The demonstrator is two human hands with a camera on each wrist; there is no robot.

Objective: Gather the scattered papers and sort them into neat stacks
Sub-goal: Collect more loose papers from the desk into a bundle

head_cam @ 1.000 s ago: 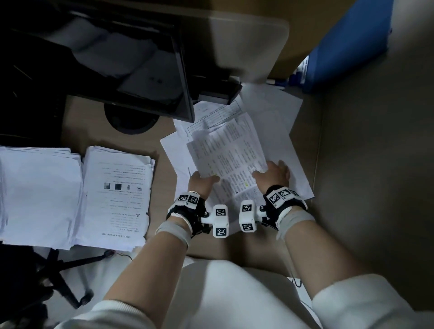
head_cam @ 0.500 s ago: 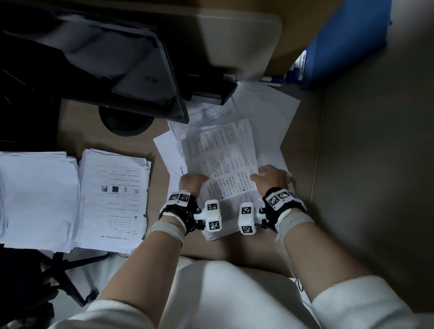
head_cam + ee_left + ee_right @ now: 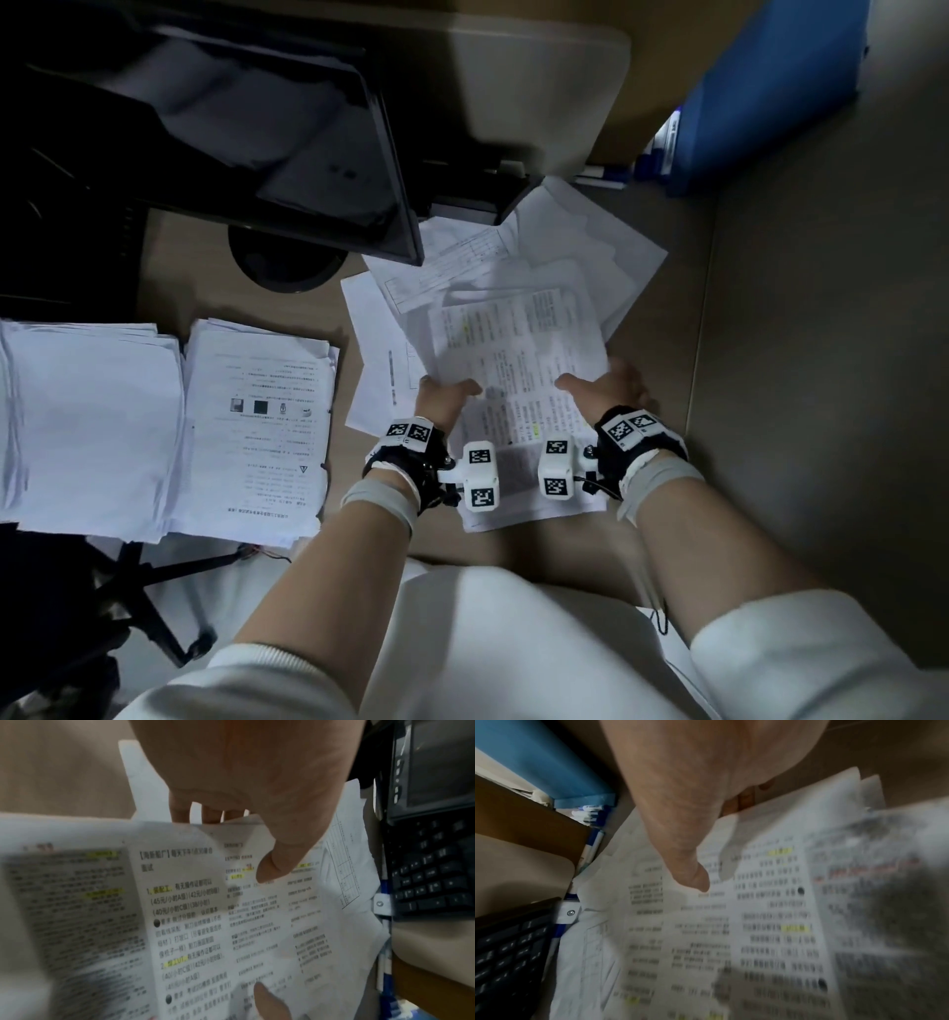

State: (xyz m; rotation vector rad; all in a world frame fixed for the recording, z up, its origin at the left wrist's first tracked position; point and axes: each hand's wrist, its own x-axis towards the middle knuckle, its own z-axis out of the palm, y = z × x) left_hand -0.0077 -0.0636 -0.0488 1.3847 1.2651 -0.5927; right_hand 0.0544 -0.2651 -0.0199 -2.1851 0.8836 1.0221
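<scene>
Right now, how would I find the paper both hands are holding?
Start at the big black monitor, then look below its right corner to the messy white paper pile. The top printed sheet is pinched by the left hand and right hand; only it has yellow highlighted words.

Head overhead; wrists close, sheets (image 3: 518,354) shared.

Both hands (image 3: 447,398) (image 3: 611,390) gripping, thumbs uppermost

printed papers (image 3: 518,349) splayed loosely on desk, untidy.
</scene>
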